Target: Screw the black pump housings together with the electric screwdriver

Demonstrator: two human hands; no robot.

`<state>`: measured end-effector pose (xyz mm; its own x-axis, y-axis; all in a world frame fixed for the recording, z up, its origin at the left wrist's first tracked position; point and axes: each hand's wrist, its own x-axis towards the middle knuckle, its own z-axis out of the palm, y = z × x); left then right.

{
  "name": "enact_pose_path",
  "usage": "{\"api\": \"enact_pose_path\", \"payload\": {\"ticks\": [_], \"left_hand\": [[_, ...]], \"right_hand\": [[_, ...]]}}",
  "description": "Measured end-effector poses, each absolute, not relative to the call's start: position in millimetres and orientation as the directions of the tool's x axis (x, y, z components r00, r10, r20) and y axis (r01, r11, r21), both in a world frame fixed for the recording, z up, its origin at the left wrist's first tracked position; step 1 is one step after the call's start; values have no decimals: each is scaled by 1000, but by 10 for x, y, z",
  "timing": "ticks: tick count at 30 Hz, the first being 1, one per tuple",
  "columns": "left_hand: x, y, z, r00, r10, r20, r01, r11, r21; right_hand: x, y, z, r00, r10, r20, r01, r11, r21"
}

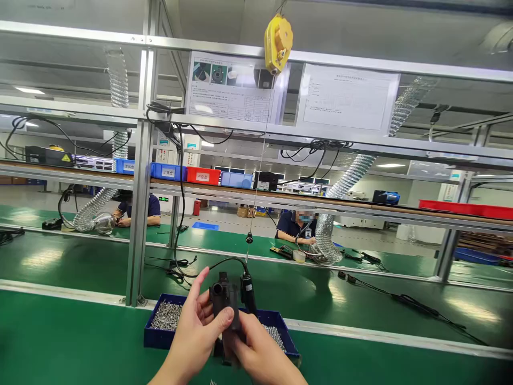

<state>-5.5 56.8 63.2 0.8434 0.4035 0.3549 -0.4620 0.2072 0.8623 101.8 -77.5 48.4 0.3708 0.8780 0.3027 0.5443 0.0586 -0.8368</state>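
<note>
A black plastic part (225,299) with a round hole near its top is held upright between my two hands. My left hand (196,331) grips it from the left, thumb pressed on its front and one finger raised. On the lower right side, my right hand (258,347) closes round the same part; some of its fingers are hidden. Just behind hangs a black electric screwdriver (248,291) on a cord, untouched. Beyond my hands, small metal screws (166,315) fill the left of a blue tray (154,338), and more small metal pieces (275,338) lie at its right.
A metal post (138,214) rises left of the tray. Overhead hangs a yellow tool balancer (278,44). Blue bins (168,172) and a red bin (203,175) line the shelf. Across the green bench (360,299), two people (294,227) work near flexible ducts (326,235). Cables (420,305) lie at right.
</note>
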Motion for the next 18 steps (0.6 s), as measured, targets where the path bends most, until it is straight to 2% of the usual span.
{"api": "enact_pose_path", "payload": {"ticks": [3, 7, 14, 18], "left_hand": [[-42, 563, 613, 839, 421, 345, -465, 227, 855], [-40, 510, 618, 811, 490, 320, -464, 207, 861], [-75, 428, 642, 693, 624, 361, -382, -107, 918], [-63, 465, 596, 653, 624, 429, -314, -293, 903]], "right_hand": [[1012, -762, 475, 375, 876, 304, 524, 70, -849], [1022, -698, 357, 358, 904, 234, 355, 100, -929], [977, -567, 215, 385, 910, 150, 113, 115, -987], [948, -511, 211, 350, 923, 160, 38, 156, -987]]}}
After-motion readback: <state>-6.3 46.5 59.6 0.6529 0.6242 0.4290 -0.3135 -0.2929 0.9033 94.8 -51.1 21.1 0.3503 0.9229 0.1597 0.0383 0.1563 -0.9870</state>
